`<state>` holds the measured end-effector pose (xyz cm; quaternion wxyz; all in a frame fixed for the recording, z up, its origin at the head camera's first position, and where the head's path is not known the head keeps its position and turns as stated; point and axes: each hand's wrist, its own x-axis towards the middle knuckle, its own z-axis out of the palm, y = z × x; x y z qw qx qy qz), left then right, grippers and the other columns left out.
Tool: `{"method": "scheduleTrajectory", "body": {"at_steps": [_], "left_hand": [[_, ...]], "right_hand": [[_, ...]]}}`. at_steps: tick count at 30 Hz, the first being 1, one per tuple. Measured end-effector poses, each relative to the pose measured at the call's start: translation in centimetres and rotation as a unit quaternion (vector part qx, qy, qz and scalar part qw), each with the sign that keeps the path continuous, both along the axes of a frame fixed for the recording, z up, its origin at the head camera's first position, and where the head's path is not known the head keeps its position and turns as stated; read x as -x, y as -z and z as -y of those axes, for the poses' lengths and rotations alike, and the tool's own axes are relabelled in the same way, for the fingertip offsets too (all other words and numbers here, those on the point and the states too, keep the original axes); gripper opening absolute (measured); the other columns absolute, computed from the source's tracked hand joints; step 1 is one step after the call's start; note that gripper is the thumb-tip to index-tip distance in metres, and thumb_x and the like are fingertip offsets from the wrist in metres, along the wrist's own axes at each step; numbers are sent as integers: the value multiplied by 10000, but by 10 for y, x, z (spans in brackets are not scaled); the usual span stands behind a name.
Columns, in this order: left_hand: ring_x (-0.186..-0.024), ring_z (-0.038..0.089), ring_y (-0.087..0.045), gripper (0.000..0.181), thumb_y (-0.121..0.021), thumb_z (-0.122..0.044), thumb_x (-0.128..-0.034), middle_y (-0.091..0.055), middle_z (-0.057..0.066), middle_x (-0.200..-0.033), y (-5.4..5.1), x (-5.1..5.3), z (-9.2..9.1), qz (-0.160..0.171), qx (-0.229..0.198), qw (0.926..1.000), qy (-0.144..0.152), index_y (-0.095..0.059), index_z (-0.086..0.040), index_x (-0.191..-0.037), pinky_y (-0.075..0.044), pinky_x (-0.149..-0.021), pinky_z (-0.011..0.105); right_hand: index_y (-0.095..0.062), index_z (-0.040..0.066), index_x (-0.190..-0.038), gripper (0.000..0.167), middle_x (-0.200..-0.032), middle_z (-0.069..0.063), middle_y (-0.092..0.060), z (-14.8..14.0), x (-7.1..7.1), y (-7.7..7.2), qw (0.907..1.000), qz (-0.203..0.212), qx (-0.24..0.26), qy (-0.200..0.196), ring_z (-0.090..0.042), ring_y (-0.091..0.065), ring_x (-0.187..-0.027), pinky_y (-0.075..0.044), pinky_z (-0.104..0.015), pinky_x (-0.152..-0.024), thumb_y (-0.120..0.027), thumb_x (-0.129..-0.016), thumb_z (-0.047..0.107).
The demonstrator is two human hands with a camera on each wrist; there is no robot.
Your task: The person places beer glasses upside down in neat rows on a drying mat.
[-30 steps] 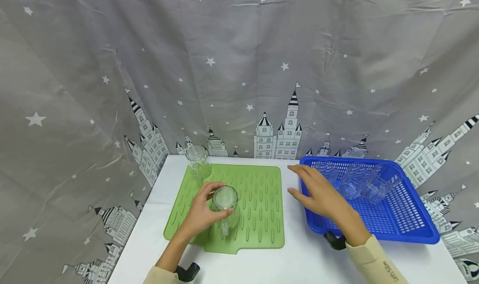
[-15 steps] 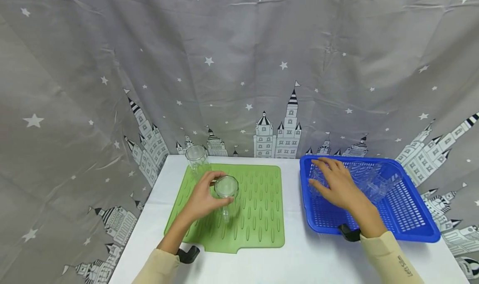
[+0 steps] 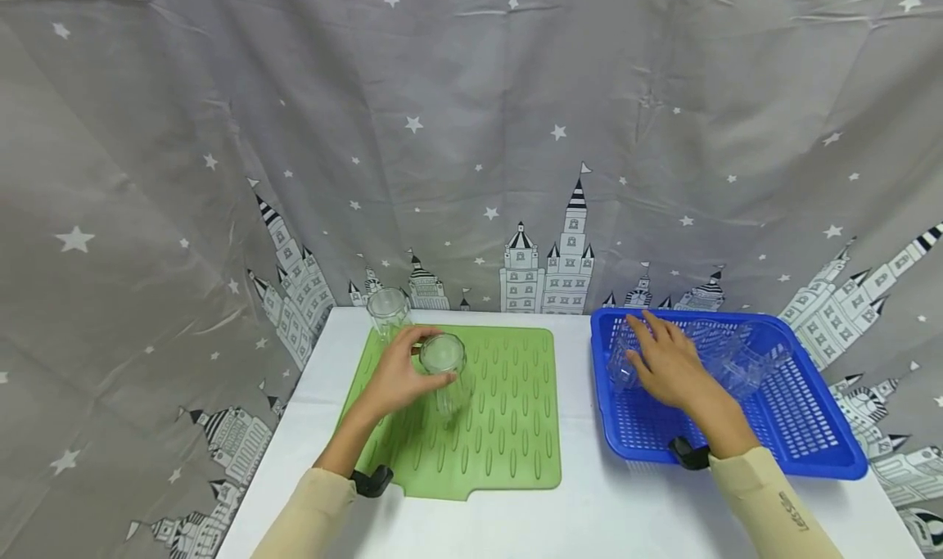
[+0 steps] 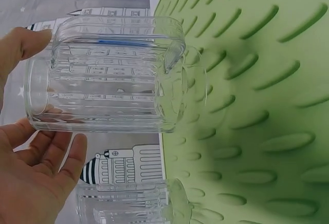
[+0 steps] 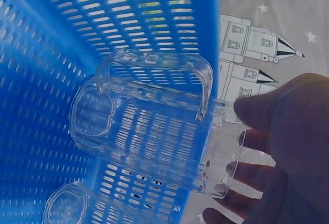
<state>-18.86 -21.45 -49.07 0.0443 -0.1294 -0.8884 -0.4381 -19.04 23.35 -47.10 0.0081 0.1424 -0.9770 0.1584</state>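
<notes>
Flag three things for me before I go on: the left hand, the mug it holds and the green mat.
Left hand (image 3: 398,380), head view: back of the hand.
Mug (image 4: 108,88), left wrist view: middle of its clear side.
Green mat (image 3: 514,407), head view: bare ridged surface.

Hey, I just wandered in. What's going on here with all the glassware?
Someone's left hand grips a mug at the green mat; I can't tell whether it touches down. A second mug stands at the mat's far left corner. The right hand is in the blue basket, around one end of a third mug; whether it grips it is hard to tell. More glassware lies beside it in the basket.
</notes>
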Motion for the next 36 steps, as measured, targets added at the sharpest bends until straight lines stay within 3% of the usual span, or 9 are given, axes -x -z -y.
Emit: {"method": "scheduleTrajectory", "body": {"at_steps": [9, 16, 25, 36], "left_hand": [[-1212, 285, -652, 749, -979, -219, -752, -637, 121, -1342, 7, 20, 0, -82, -151, 9998, 104, -631, -80, -1401, -595, -1076, 481], [-1234, 329, -647, 764, -979, -207, -755, -632, 168, -1354, 6, 35, 0, -120, -63, 9998, 138, -630, -53, -1418, -603, -1076, 498], [-1306, 370, -605, 818, -968, -199, -777, -590, 187, -1432, 1, 55, -3, -12, 32, 9999, 104, -590, -35, -1484, -561, -1136, 540], [-1298, 390, -592, 825, -976, -178, -764, -574, 184, -1444, 8, 71, -6, -20, 120, 9999, 48, -591, -70, -1486, -539, -1138, 567]], "right_hand": [[-373, 8, -1630, 577, -1622, -358, -384, -4, -3, 1, 9997, -127, -187, 109, -639, -388, -1440, -366, -825, -1131, -524, -1109, 204], [-399, 45, -1626, 552, -1596, -386, -390, 1, -6, -2, 9990, -121, -432, 62, -656, -415, -1426, -390, -819, -1136, -513, -1100, 168], [-405, 54, -1626, 542, -1604, -385, -383, 2, -7, 0, 9996, -99, -248, 67, -653, -404, -1438, -385, -803, -1162, -511, -1106, 163], [-404, 46, -1620, 532, -1601, -389, -378, -1, -12, 3, 9997, -211, -63, 79, -632, -366, -1473, -363, -783, -1203, -499, -1107, 154]]}}
